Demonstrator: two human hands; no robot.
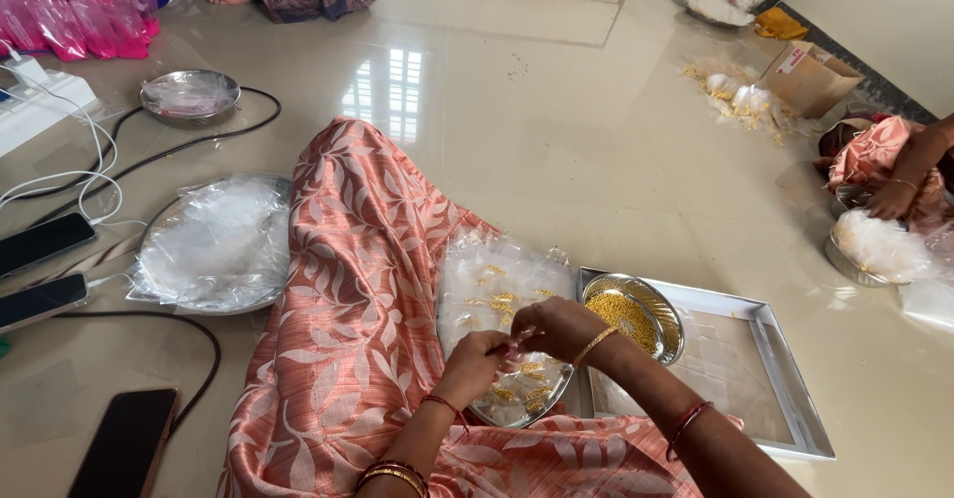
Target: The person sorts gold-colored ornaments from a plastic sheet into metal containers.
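Observation:
My left hand (471, 363) and my right hand (556, 326) meet over a round steel plate (556, 391) heaped with small clear plastic pouches (497, 284) that hold bits of yellow grain. Both hands pinch one small clear pouch between their fingertips. Just to the right, a steel bowl (671, 311) filled with yellow grain (624, 317) sits on the near left corner of a rectangular metal tray (785, 369). My knee, draped in peach patterned cloth (348, 289), rises to the left of the plate.
A large plate of empty clear bags (214, 245) lies left, a smaller covered steel bowl (189, 95) behind it. Phones (124, 443), cables and a power strip (40, 100) line the left floor. Another person's hand (891, 200) works over a bowl at right, near a cardboard box (807, 76).

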